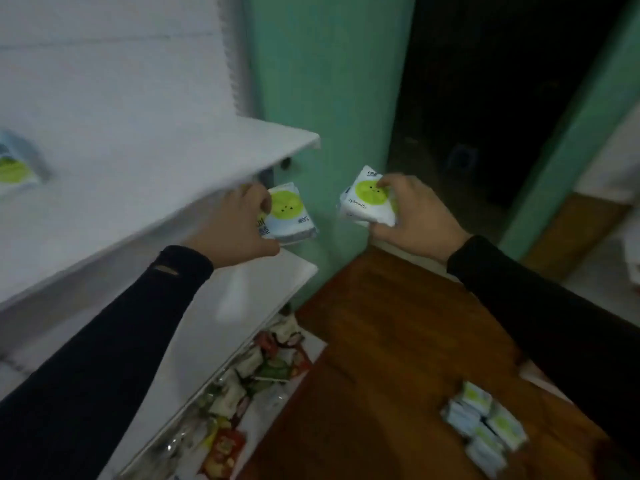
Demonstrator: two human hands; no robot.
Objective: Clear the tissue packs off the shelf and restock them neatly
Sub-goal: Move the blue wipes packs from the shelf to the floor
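My left hand [235, 223] grips a white tissue pack with a green round face [289, 213], held just off the front right corner of the white upper shelf [156, 174]. My right hand [412, 216] pinches a second tissue pack of the same kind [369, 200] in the air in front of the green wall. One more tissue pack [15, 164] stands on the upper shelf at the far left edge of the view. A pile of several tissue packs [485, 427] lies on the brown wooden surface [398, 341] at the lower right.
A lower white shelf [256, 296] sits under the upper one. Below it, a bottom shelf carries several colourful snack packets [263, 372]. A green wall [329, 81] stands behind the shelf, and a dark doorway [502, 81] opens to its right.
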